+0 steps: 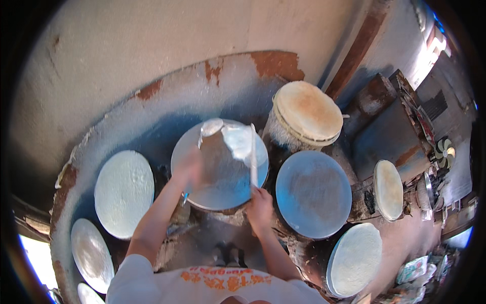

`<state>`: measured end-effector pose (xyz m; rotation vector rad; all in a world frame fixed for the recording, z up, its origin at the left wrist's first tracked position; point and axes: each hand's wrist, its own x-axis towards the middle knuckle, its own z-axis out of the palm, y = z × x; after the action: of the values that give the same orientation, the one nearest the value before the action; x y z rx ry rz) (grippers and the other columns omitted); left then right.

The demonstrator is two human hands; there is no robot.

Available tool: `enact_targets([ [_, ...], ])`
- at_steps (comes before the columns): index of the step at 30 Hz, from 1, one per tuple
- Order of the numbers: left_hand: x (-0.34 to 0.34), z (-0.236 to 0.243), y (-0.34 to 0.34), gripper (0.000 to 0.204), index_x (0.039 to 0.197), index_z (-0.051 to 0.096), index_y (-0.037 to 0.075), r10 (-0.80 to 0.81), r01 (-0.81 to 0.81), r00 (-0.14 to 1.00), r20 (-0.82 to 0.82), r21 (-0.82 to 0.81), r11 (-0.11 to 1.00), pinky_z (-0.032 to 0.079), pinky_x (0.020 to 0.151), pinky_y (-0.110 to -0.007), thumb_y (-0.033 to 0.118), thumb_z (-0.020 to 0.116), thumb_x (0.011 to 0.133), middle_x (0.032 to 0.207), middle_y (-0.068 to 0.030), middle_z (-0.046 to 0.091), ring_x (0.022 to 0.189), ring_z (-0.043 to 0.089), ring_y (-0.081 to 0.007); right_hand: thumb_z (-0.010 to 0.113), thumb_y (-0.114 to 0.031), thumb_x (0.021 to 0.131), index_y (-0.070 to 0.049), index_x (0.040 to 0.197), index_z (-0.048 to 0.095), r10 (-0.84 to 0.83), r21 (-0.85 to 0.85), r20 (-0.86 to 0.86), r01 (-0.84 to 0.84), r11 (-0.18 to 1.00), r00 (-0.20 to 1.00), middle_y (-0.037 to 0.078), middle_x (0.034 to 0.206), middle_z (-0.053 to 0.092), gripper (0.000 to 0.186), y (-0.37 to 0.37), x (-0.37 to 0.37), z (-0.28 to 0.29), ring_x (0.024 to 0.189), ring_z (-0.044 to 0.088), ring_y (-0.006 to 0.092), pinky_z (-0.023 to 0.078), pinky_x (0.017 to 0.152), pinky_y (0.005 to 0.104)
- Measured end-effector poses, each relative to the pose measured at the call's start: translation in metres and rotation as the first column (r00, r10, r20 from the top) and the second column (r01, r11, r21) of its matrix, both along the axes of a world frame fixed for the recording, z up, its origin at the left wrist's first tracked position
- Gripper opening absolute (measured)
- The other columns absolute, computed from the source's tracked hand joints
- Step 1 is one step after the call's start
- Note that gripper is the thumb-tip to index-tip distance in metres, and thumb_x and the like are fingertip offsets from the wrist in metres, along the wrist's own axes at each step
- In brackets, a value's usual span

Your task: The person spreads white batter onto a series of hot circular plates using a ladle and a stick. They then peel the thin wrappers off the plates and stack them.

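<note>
Shirt: white with orange print [212,281], cut off by the lower edge.
Left hand: blurred [188,167], over the left part of the centre griddle [212,190]; looks closed on a ladle, individual fingers can't be made out.
Ladle: bowl [211,126] at the griddle's far edge, handle mostly behind the hand; can't tell how much is in it.
Right hand: wrapped round the near end of a pale flat stick [253,159], at the griddle's near right edge [260,206].
Stick: runs away from the hand across the right of the griddle, beside the batter.
Batter: white wet patch [237,141] at the far right of the centre griddle; rest of the surface grey, bare or thinly filmed, can't tell which.
Right griddle: blue-grey plate [314,195], no thick layer on it.
Left side: round white layer [124,195] covering nearly a whole plate; glossy translucent disc [92,253] nearer; another disc cut off below that.
Lower right: white layer [356,261] on a plate, rim showing at its left.
Tub: rough-sided [283,133], browned round flatbread [309,109] on top; depth of contents hidden.
Far right: upright-looking pale disc [389,190], skewed by the lens; bags [412,268] below, contents unclear.
</note>
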<state>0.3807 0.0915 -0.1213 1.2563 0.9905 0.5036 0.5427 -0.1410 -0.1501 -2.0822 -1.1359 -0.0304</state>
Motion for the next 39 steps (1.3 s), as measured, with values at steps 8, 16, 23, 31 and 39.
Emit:
enact_targets([
  [8, -0.058, 0.040, -0.038, 0.025, 0.093, 0.052, 0.005, 0.641, 0.681, 0.281, 0.714, -0.619, 0.391, 0.034, 0.037, -0.022, 0.026, 0.040, 0.100, 0.060, 0.0014, 0.038, 0.041, 0.039, -0.0077, 0.059, 0.002, 0.064, -0.005, 0.101, 0.067, 0.041, -0.026, 0.109, -0.038, 0.999, 0.993, 0.013, 0.101, 0.063, 0.038, 0.031, 0.023, 0.002, 0.092, 0.057, 0.0328, 0.050, 0.080, 0.0393],
  [16, -0.096, 0.049, -0.067, 0.029, 0.128, 0.050, 0.025, 0.550, 0.365, 0.368, 0.750, -0.661, 0.656, 0.031, 0.034, -0.017, 0.021, 0.039, 0.101, 0.063, 0.0018, 0.036, 0.041, 0.035, -0.0045, 0.062, 0.002, 0.063, -0.007, 0.091, 0.069, 0.205, 0.030, 0.162, -0.212, 0.977, 0.965, 0.007, 0.097, 0.066, 0.030, 0.047, 0.027, 0.029, 0.086, 0.057, 0.0316, 0.050, 0.079, 0.0381],
  [23, -0.071, 0.081, -0.108, 0.045, 0.140, 0.033, 0.028, 0.466, -0.112, 0.592, 0.658, -0.506, 0.855, 0.027, 0.034, -0.016, 0.016, 0.046, 0.098, 0.065, 0.0024, 0.036, 0.042, 0.033, -0.0029, 0.060, 0.001, 0.065, -0.009, 0.098, 0.067, 0.367, -0.066, 0.154, -0.362, 0.930, 0.917, 0.009, 0.099, 0.063, 0.035, 0.089, 0.068, 0.000, 0.088, 0.057, 0.0328, 0.049, 0.080, 0.0410],
  [31, -0.037, 0.106, -0.138, 0.055, 0.144, 0.027, 0.029, 0.586, -0.496, 0.679, 0.442, -0.311, 0.811, 0.027, 0.033, -0.017, 0.013, 0.047, 0.096, 0.066, 0.0025, 0.037, 0.041, 0.032, -0.0031, 0.063, 0.001, 0.064, -0.008, 0.099, 0.068, 0.746, -0.080, 0.047, -0.741, 0.666, 0.665, 0.009, 0.100, 0.064, 0.037, 0.102, 0.090, 0.028, 0.093, 0.057, 0.0320, 0.048, 0.083, 0.0393],
  [39, -0.012, 0.116, -0.161, 0.062, 0.147, 0.023, 0.024, 0.631, -0.615, 0.696, 0.343, -0.170, 0.770, 0.028, 0.037, -0.019, 0.010, 0.050, 0.093, 0.062, 0.0033, 0.035, 0.043, 0.033, -0.0040, 0.061, 0.002, 0.064, -0.007, 0.096, 0.069, 0.749, -0.035, 0.030, -0.748, 0.663, 0.662, 0.010, 0.098, 0.065, 0.033, 0.137, 0.113, 0.005, 0.091, 0.057, 0.0330, 0.049, 0.083, 0.0372],
])
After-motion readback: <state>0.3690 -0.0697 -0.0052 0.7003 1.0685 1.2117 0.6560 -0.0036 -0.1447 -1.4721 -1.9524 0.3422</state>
